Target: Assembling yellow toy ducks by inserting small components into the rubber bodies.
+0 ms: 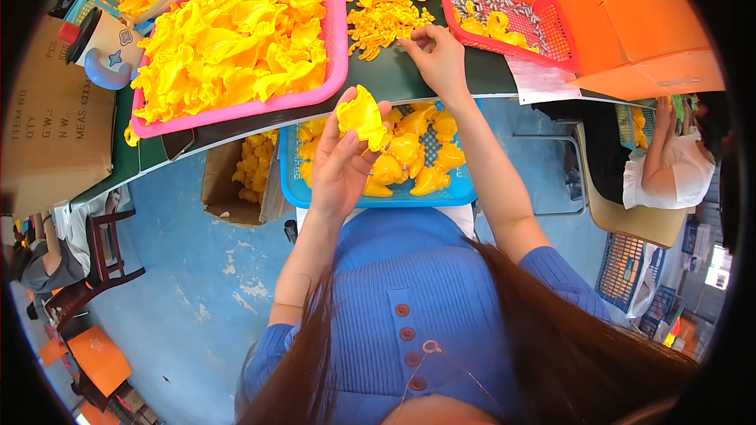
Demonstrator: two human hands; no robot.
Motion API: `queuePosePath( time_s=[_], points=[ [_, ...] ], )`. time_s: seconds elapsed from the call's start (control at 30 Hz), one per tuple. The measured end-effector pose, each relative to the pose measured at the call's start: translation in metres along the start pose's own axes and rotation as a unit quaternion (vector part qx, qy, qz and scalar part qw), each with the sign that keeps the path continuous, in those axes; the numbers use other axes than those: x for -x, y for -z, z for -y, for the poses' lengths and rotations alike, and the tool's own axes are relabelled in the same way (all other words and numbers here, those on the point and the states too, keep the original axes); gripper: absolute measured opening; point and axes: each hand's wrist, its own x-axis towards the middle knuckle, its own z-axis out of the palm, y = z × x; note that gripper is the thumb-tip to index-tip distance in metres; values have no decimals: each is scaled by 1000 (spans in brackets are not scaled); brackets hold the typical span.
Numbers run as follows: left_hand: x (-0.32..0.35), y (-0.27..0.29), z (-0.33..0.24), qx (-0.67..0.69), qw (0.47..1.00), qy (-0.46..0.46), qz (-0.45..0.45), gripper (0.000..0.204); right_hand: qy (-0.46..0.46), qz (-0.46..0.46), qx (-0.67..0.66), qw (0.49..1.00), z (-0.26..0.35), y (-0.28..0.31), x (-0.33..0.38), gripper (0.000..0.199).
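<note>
My left hand (339,159) holds a curved yellow plastic shell (363,118) up in front of my chest, its fingers and thumb around the lower part. Farther forward, my right hand (438,59) reaches over the green table to the near edge of a pile of small yellow plastic parts (386,22). Its thumb and fingertips are drawn together in a pinch; whatever lies between them is too small to make out. Left of the pile, a pink basket (337,47) is heaped with yellow shells. On my lap side, a blue basket (370,201) holds rounded, assembled-looking yellow pieces.
A red basket (563,43) with small metal cylinders and yellow parts stands at the right, beside an orange box (622,12). A cup (98,39) with a blue handle and a cardboard box (59,122) are at left. Another person (669,165) sits at the right.
</note>
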Motion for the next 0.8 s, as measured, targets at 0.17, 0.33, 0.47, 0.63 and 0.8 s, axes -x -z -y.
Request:
queuePosePath(
  time_s=[0.17,0.33,0.47,0.63,0.8],
  points=[
    [0,-1,2,-5,1000,1,7,50,-31,19,-23,999,-5,4,1,21],
    [-1,1,1,10,1000,11,10,48,-93,34,-59,993,-3,10,2,24],
    [-2,1,1,12,1000,20,17,47,-105,14,-95,990,0,11,1,24],
    [-3,0,0,13,999,32,1,45,-96,18,-82,992,7,17,5,23],
    [-3,6,1,6,999,33,-28,43,-122,137,-227,956,47,37,24,15]
  ],
)
